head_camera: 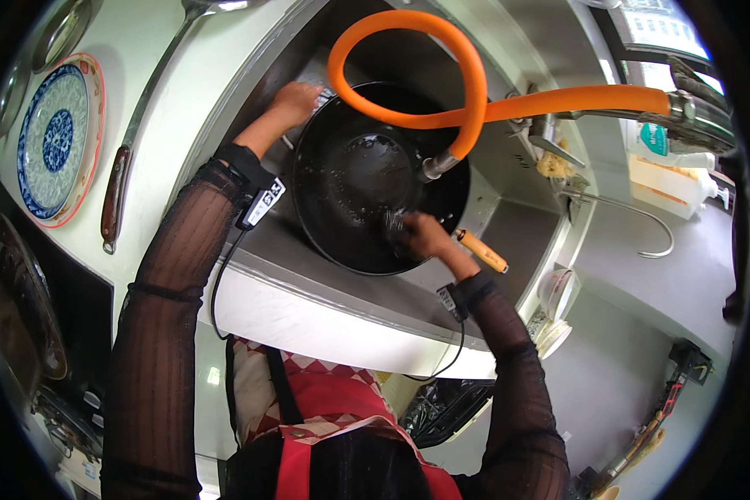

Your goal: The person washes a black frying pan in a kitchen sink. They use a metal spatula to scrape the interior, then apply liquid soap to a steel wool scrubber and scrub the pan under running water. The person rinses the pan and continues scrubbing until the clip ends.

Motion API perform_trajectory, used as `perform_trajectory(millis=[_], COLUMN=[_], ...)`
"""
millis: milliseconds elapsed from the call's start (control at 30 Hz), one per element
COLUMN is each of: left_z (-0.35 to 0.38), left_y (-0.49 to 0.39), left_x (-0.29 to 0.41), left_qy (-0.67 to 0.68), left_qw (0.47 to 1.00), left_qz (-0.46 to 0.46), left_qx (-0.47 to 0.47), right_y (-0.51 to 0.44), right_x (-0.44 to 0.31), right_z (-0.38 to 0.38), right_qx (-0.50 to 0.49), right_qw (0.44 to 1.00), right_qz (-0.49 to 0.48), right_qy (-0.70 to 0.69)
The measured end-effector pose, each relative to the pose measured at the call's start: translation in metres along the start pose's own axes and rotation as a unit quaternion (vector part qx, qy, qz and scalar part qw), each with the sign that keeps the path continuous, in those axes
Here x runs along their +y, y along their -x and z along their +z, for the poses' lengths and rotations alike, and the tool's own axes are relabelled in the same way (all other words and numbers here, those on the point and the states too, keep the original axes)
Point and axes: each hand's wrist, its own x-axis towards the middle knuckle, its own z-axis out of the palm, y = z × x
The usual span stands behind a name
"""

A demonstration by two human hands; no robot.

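A large black wok (375, 175) sits in a stainless steel sink (519, 231), its inside wet with droplets and a little water. My left hand (295, 103) is closed at the wok's far left edge; its fingertips are partly hidden, and a small pale patterned piece shows beside them. Inside the wok, near its lower right wall, my right hand (426, 234) holds a dark scrubber, apparently steel wool (395, 224), against the surface. The wok's wooden handle (482, 251) sticks out to the right, beside my right wrist.
An orange hose (475, 69) loops over the wok, its metal end (434, 169) above the inside. Left on the counter lie a patterned plate (59, 140) and a long-handled metal utensil (115, 200). Bottles (669, 181) and bowls (556, 294) stand to the right.
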Motion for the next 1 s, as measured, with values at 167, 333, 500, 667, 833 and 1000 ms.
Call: perform_trajectory(millis=[167, 333, 500, 667, 833, 1000], left_z=[0.0, -0.003, -0.003, -0.003, 0.0, 0.001], left_y=[-0.001, -0.005, -0.008, -0.006, -0.007, -0.006], left_x=[0.001, 0.003, 0.006, 0.005, -0.003, 0.0], left_qy=[-0.025, -0.014, 0.05, 0.04, -0.002, 0.029], left_qw=[0.999, 0.996, 0.985, 0.98, 0.992, 0.987], left_qz=[-0.023, -0.053, -0.147, -0.179, -0.101, -0.144], left_qx=[-0.025, -0.065, -0.073, -0.075, -0.072, -0.068], right_y=[-0.066, -0.148, -0.142, -0.096, -0.15, -0.142], right_x=[0.024, -0.051, -0.123, -0.083, -0.065, -0.133], right_z=[-0.042, -0.043, -0.001, -0.02, -0.079, -0.031], right_qx=[0.369, 0.448, 0.294, 0.208, 0.522, 0.406], right_qw=[0.919, 0.88, 0.924, 0.962, 0.833, 0.887], right_qz=[0.129, 0.089, -0.052, -0.156, 0.077, -0.154], right_qy=[-0.055, -0.133, -0.239, -0.087, -0.165, -0.158])
